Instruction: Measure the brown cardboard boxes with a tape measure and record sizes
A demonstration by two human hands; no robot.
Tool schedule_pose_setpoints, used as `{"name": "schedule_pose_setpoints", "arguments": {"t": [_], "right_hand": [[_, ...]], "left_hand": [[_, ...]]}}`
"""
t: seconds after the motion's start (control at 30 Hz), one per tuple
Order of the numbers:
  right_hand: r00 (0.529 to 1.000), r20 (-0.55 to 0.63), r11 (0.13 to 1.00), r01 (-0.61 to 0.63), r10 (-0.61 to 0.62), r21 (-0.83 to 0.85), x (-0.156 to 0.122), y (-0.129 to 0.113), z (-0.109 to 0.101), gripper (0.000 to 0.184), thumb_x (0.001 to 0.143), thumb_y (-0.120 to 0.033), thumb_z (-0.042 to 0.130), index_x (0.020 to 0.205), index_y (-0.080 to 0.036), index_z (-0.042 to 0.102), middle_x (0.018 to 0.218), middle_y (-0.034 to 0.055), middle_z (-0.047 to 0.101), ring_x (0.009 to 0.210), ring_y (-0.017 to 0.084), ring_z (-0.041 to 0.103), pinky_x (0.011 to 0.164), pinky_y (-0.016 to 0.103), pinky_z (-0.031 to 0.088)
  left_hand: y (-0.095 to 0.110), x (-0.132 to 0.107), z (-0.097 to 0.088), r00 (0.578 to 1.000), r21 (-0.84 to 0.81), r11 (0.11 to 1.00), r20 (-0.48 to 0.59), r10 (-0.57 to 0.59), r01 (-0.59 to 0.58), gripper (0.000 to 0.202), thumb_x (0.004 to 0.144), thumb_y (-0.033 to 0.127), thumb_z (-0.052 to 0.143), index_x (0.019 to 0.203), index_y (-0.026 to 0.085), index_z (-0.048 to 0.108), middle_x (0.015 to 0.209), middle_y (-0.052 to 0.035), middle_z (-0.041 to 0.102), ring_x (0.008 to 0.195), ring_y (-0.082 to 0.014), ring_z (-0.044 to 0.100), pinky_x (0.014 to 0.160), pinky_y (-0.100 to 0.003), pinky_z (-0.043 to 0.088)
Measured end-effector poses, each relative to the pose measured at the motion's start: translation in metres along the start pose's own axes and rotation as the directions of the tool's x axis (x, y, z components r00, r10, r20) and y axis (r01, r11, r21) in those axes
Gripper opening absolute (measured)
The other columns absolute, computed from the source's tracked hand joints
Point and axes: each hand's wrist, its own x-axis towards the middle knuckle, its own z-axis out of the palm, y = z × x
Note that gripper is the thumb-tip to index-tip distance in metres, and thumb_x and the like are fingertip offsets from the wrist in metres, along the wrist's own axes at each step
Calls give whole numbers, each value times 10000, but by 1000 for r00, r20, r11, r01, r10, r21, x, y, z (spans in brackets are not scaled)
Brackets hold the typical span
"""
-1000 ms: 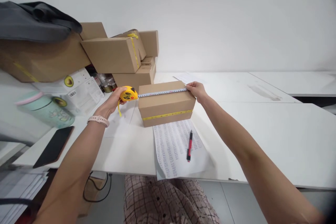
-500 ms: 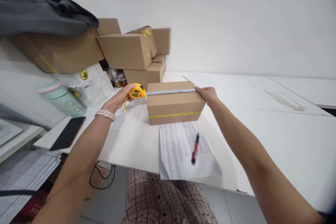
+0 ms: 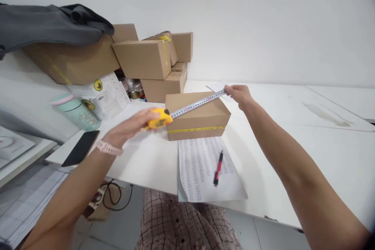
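My left hand [image 3: 133, 125] is closed around the yellow case of a tape measure [image 3: 159, 118], to the left of a cardboard box [image 3: 202, 115]. The extended blade [image 3: 199, 104] runs slantwise over the box, rising to the right. Its far end is pinched by my right hand [image 3: 238, 94], above the box's back right corner. The closed box lies on the white table, a strip of yellow tape along its front side. Under its front edge are printed sheets [image 3: 196, 172], with a red and black pen [image 3: 218, 168] on top.
Stacked cardboard boxes [image 3: 140, 59] stand at the back left, beside a larger box with dark cloth [image 3: 52, 25] over it. A mint tumbler [image 3: 77, 113] and a dark phone [image 3: 81, 148] are on the left. The white table [image 3: 281, 144] stretches right, a cable hangs below its edge.
The blade lay straight across the box top and now slants above it. My left hand with the case has come nearer and right; my right hand has risen slightly.
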Motion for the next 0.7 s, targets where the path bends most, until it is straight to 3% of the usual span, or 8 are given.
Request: {"name": "schedule_pose_setpoints", "arguments": {"t": [0.1, 0.17, 0.23, 0.3, 0.37, 0.47, 0.57, 0.7], "right_hand": [[973, 162, 986, 159, -165, 46, 2, -20, 14, 254, 896, -359, 677, 740, -159, 674, 733, 45, 647, 757, 147, 531, 714, 270, 436], [919, 335, 977, 210, -209, 35, 2, -31, 30, 271, 883, -388, 693, 726, -167, 678, 773, 47, 669, 773, 153, 540, 753, 286, 441], [865, 458, 972, 234, -206, -4, 2, -38, 46, 292, 853, -427, 720, 711, -177, 671, 773, 47, 670, 768, 163, 540, 755, 304, 440], [856, 489, 974, 220, -168, -49, 5, -42, 57, 307, 803, -480, 756, 748, -192, 668, 761, 45, 667, 757, 176, 538, 730, 316, 438], [880, 459, 981, 176, -120, -81, 10, -43, 65, 348, 773, -541, 760, 818, -210, 663, 764, 43, 672, 740, 180, 540, 703, 321, 432], [909, 410, 979, 145, -75, -142, 19, -40, 75, 356, 787, -556, 733, 793, -214, 634, 701, 28, 640, 703, 175, 528, 678, 320, 414], [909, 411, 970, 158, -71, -183, 26, -34, 84, 357, 768, -475, 769, 644, -204, 573, 599, 6, 565, 674, 168, 507, 671, 312, 395], [901, 432, 983, 124, -54, -137, 25, -24, 82, 400, 744, -545, 778, 654, -218, 566, 597, 0, 574, 653, 169, 502, 666, 318, 405]], "left_hand": [[-14, -40, 70, 964, -242, 961, 257, -69, 133, 567, 786, 399, 735, 1303, 223, 581, 1120, -117, 662, 800, -187, 657, 580, -267, 547], [-28, -55, 119, 941, -427, 880, 335, -58, 207, 642, 764, 401, 770, 1329, 241, 509, 1124, -109, 653, 815, -187, 666, 632, -296, 577], [-38, -57, 159, 973, -596, 789, 230, -8, 147, 623, 761, 452, 768, 1285, 262, 490, 1150, -110, 650, 825, -195, 673, 666, -330, 594], [-38, -48, 183, 992, -678, 733, 123, 38, 56, 553, 764, 483, 752, 1216, 267, 518, 1203, -107, 636, 814, -195, 673, 653, -338, 594], [-31, -33, 192, 997, -697, 717, 41, 62, -16, 493, 773, 515, 726, 1155, 253, 555, 1231, -101, 628, 764, -180, 669, 616, -327, 584], [-18, -13, 189, 999, -658, 751, -25, 41, -47, 496, 774, 585, 692, 1091, 215, 599, 1196, -104, 649, 660, -159, 675, 542, -293, 544], [-10, -5, 187, 999, -637, 771, -32, -9, -14, 546, 748, 643, 680, 1048, 192, 615, 1156, -114, 664, 612, -168, 688, 500, -283, 521], [-10, -9, 194, 999, -663, 748, -7, -40, 25, 523, 725, 620, 705, 1022, 203, 597, 1202, -114, 637, 613, -176, 693, 500, -311, 542]]}}
